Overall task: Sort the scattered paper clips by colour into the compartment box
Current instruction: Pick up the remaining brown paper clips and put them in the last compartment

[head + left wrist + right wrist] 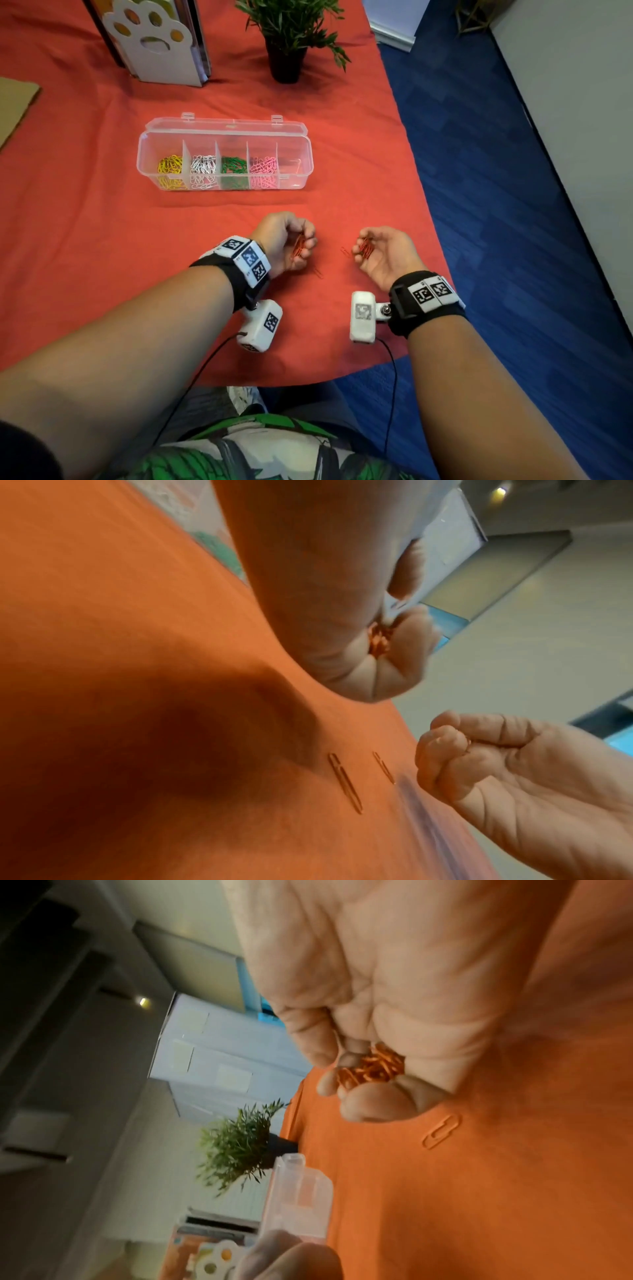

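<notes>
Both hands, left hand (pixel 286 240) and right hand (pixel 383 253), clutch red clips (pixel 365 247), compartment box (pixel 224 156) beyond.

Seen from head height, looking forward and down over both forearms onto the orange-clothed tabletop (pixel 102 222), with the compartment box (pixel 224 154) mid-distance and the potted plant (pixel 291 34) far behind. Shot close from under the left wrist, low against the cloth, facing across past the left hand (pixel 342 615) to the right hand (pixel 514 777). Shot close from the right wrist, rolled sideways, facing along the right hand's fingers (pixel 377 1104) toward box and plant; shared by all: cloth and loose clips (pixel 441 1131).
</notes>
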A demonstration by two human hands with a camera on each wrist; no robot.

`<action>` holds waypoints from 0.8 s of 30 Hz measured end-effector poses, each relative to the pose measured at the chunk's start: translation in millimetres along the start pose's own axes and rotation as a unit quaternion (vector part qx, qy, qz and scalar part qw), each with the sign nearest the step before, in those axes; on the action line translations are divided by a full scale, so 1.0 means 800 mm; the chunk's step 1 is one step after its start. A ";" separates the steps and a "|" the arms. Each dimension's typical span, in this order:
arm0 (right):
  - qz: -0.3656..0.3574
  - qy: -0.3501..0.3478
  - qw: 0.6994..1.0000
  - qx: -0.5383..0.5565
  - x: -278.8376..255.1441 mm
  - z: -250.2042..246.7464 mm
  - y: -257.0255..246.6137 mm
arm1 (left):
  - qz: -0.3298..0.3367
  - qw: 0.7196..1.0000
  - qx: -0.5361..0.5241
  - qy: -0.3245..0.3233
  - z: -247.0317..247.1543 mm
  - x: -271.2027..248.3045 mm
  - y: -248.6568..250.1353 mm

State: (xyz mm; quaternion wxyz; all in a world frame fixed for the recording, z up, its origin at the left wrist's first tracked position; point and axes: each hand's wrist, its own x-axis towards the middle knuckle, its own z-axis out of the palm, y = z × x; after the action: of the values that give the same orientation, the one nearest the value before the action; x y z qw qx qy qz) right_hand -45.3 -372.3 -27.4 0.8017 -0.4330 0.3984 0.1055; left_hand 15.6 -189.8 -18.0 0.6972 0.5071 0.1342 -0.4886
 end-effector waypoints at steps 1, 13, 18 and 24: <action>0.005 -0.004 1.000 -0.002 -0.001 0.001 -0.001 | 0.003 1.000 -0.002 -0.002 0.000 -0.001 0.000; -0.205 0.119 0.589 -0.773 0.005 0.024 0.036 | 0.200 0.643 0.736 0.074 -0.009 0.021 -0.039; -0.195 0.106 0.532 -0.817 0.007 0.029 0.041 | 0.204 0.560 0.801 0.064 -0.004 0.020 -0.046; -0.110 0.058 0.754 -0.645 0.010 0.030 0.009 | 0.190 0.535 0.821 0.057 -0.006 0.012 -0.049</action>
State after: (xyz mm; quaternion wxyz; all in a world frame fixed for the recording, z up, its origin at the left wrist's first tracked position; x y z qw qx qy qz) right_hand -30.4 -350.8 -30.5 0.3136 -0.8935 0.2310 0.2235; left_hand -10.4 -191.2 -49.4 0.0417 0.8973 -0.3863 -0.2097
